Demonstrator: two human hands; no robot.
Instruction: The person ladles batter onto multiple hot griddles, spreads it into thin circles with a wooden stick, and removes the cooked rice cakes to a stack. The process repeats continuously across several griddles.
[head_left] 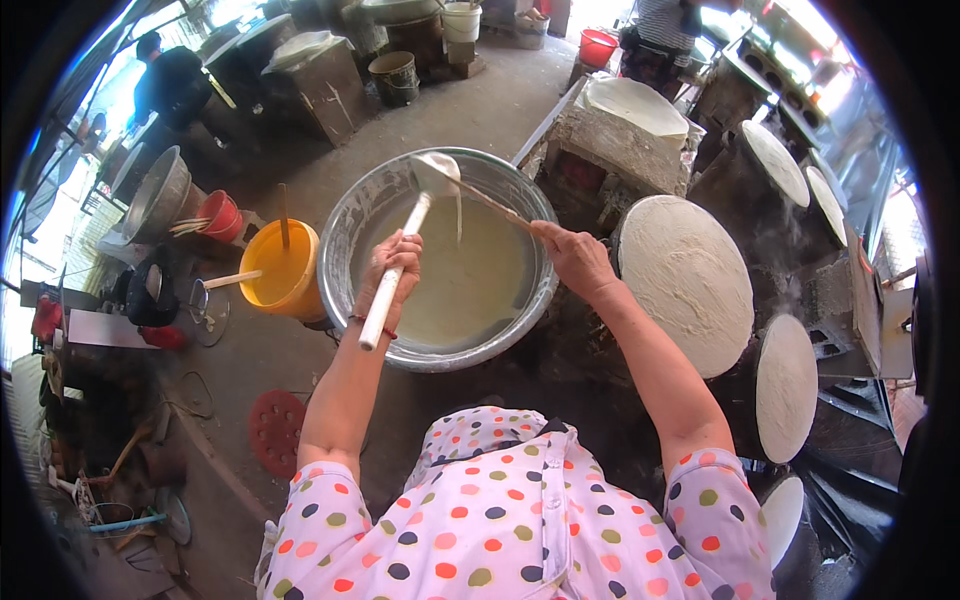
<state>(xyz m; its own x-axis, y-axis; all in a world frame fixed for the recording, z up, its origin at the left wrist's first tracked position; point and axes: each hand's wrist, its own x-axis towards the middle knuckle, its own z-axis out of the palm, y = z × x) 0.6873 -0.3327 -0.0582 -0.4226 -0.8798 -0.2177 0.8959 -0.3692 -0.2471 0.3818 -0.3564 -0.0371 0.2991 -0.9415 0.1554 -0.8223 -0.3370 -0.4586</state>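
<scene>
Two tools above the basin [525, 325], toward its far rim. Grips the ladle [418, 214] mid-handle with the left hand [399, 265], fully closed around the white shaft; holds the thin stick [492, 204] near its closer end with the right hand [580, 260], also closed. Has the stick's tip at the ladle's bowl, just inside the far rim, with a pale strand [459, 220] hanging over pale liquid [465, 290]. Likely stiff and head-heavy when filled, light when drained; perhaps slippery where coated. Best taken by the shaft, clear of the bowl; for the stick, by its end.
</scene>
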